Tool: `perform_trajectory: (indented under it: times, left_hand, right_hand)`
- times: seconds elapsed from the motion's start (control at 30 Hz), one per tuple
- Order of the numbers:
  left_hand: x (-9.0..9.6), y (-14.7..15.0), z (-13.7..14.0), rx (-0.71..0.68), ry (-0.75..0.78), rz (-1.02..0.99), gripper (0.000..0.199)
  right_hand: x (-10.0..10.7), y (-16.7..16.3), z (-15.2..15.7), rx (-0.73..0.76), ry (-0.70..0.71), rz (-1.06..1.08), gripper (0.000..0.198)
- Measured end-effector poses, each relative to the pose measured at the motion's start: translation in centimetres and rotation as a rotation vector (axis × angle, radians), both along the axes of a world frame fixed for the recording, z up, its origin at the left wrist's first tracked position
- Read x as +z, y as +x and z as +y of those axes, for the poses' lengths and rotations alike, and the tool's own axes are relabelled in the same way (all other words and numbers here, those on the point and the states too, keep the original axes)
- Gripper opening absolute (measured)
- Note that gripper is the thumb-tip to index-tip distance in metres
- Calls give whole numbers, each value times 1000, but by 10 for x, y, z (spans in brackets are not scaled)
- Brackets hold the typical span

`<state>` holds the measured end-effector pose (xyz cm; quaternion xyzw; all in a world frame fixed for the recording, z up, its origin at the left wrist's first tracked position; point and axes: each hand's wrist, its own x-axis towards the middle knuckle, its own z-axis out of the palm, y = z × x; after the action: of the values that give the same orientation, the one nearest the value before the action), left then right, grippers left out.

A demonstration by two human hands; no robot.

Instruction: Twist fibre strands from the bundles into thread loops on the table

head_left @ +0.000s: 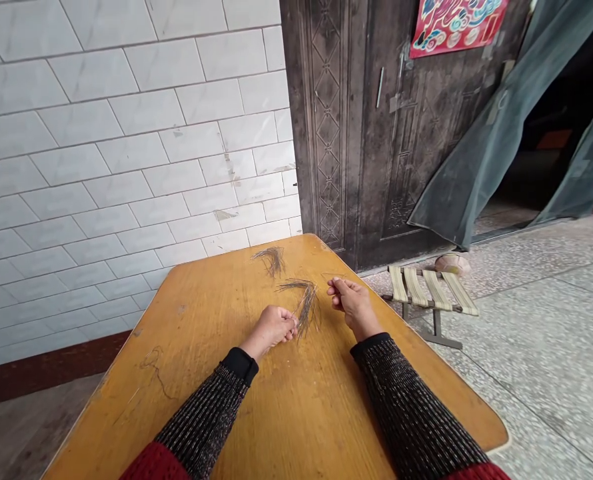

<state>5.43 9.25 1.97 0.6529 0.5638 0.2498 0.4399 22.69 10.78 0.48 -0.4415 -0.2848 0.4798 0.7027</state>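
Observation:
Over the wooden table [216, 373] my left hand [275, 327] is closed in a pinch, with a thin wire strand rising from its fingertips. My right hand [350, 303], also pinched, has a fine bent wire [334, 275] at its fingertips. Between the two hands lies a bundle of dark, bent wires [306, 300], close to my left fingers. Farther back on the tabletop is a second, smaller bundle of bent wires [274, 259]. To the left, a loose curled wire [156, 367] rests on the wood.
A white tiled wall [126, 167] stands behind the table's left side. Dark carved doors [336, 133] are beyond its far end. On the right, a folding stool [431, 290] with woven straps stands on the speckled floor, near a round object [452, 264] and a hanging curtain [486, 153].

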Motion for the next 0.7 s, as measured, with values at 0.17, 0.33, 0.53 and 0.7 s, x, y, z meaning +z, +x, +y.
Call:
perform_trajectory:
  times: [0.17, 0.33, 0.53, 0.7]
  left_hand:
    - [0, 4, 7, -4, 22, 105, 19]
    - [0, 2, 7, -2, 41, 176, 12]
    - [5, -1, 1, -3, 131, 231, 17]
    - [2, -22, -36, -1, 238, 255, 18]
  right_hand:
    - [2, 0, 0, 16, -10, 14, 21]
    - [2, -2, 0, 40, -17, 7, 21]
    - [3, -4, -1, 45, -19, -37, 20]
    - [-1, -10, -8, 92, -27, -67, 20]
